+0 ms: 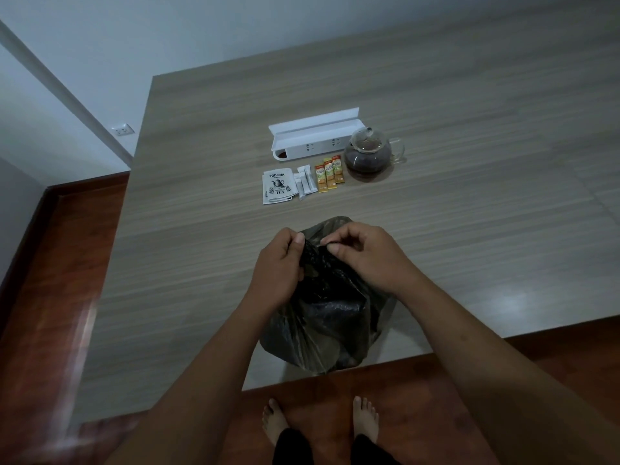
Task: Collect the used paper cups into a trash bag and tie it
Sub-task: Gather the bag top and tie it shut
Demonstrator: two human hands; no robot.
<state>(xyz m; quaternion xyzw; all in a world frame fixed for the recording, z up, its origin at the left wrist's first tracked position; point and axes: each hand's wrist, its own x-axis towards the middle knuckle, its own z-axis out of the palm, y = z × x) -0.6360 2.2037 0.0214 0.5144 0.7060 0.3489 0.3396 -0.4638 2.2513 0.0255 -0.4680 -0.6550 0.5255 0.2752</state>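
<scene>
A dark, half-transparent trash bag (pixel 325 323) sits bulging on the near edge of the wooden table (pixel 188 250), its contents only dim shapes through the plastic. The bag's mouth is gathered into a bunch at the top. My left hand (pixel 278 266) grips the bunched plastic from the left with curled fingers. My right hand (pixel 365 253) pinches the same bunch from the right, thumb and fingertips close to the left hand's. No loose paper cups show on the table.
Farther back on the table stand a white power-strip box (pixel 315 135), a glass teapot of dark tea (pixel 369 152), a tea sachet (pixel 278 187), white stick packets (pixel 307 182) and orange stick packets (pixel 330 172). My bare feet (pixel 275 421) stand on a red-brown floor below the table edge.
</scene>
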